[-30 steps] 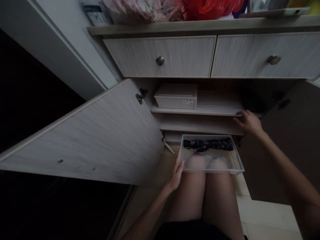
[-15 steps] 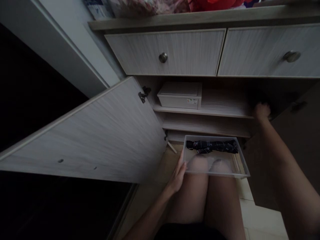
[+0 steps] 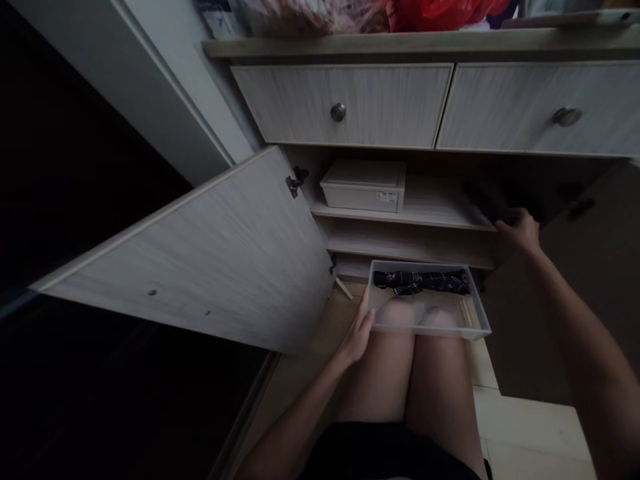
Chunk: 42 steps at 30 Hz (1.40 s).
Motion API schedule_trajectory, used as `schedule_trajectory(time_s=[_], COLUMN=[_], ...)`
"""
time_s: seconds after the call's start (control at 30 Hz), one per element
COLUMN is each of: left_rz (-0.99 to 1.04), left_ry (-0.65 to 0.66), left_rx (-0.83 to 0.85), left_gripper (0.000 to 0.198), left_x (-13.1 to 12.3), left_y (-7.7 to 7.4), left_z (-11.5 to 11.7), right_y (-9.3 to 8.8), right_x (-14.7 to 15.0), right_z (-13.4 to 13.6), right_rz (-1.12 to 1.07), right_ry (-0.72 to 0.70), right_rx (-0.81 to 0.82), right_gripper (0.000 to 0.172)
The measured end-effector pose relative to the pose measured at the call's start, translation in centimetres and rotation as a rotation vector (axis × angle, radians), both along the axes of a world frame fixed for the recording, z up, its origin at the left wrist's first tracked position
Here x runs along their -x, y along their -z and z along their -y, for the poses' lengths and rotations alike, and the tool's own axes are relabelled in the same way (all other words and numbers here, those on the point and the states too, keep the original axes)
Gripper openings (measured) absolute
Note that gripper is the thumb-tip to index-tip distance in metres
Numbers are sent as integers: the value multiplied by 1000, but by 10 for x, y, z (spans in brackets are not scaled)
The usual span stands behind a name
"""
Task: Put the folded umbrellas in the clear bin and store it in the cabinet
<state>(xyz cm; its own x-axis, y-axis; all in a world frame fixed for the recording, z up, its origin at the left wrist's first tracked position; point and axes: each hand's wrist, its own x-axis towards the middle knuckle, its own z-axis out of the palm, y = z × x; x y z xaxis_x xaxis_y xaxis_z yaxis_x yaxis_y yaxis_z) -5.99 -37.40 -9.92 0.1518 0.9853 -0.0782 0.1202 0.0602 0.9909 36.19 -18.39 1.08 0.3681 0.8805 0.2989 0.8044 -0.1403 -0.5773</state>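
A clear plastic bin (image 3: 430,330) rests on my knees. My left hand (image 3: 359,337) grips its left wall, thumb on the near corner. Inside, along the far wall, lies a folded umbrella (image 3: 427,281) in dark plaid cloth. My right hand (image 3: 523,230) is at the right end of the cabinet's upper shelf (image 3: 435,212), with fingers closed on a dark, elongated object (image 3: 485,200). Shadow hides what kind of thing it is. Farther left on that shelf stands a lidded pale box (image 3: 364,188) with a small label.
The left cabinet door (image 3: 200,267) stands wide open beside me, and the right door (image 3: 530,333) is open too. Two drawers with round knobs (image 3: 339,112) are above the shelves. Plastic bags, one a red bag (image 3: 440,13), lie on the countertop (image 3: 350,43).
My right hand has drawn slightly out of the dark corner, and the dark object now shows at its fingers. My left hand keeps its hold on the bin. The view has shifted a little.
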Motion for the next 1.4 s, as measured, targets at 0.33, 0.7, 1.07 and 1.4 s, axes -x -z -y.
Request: schedule_trajectory(time_s=[0.33, 0.7, 1.07, 1.4], left_rz=[-23, -81, -79, -82], left_ry=[17, 17, 46, 62], left_rx=[-65, -89, -97, -90], left_gripper=[82, 78, 83, 82], left_x=[-4, -5, -3, -2], left_y=[-8, -7, -7, -6], left_z=[2, 1, 1, 1], right_y=[-3, 8, 41, 26], right_x=[39, 85, 89, 45], right_z=[111, 156, 137, 81], right_rz=[-379, -132, 90, 34], right_ry=[-559, -971, -1053, -824], right_rx=[40, 217, 187, 101], right_gripper=[42, 31, 40, 23])
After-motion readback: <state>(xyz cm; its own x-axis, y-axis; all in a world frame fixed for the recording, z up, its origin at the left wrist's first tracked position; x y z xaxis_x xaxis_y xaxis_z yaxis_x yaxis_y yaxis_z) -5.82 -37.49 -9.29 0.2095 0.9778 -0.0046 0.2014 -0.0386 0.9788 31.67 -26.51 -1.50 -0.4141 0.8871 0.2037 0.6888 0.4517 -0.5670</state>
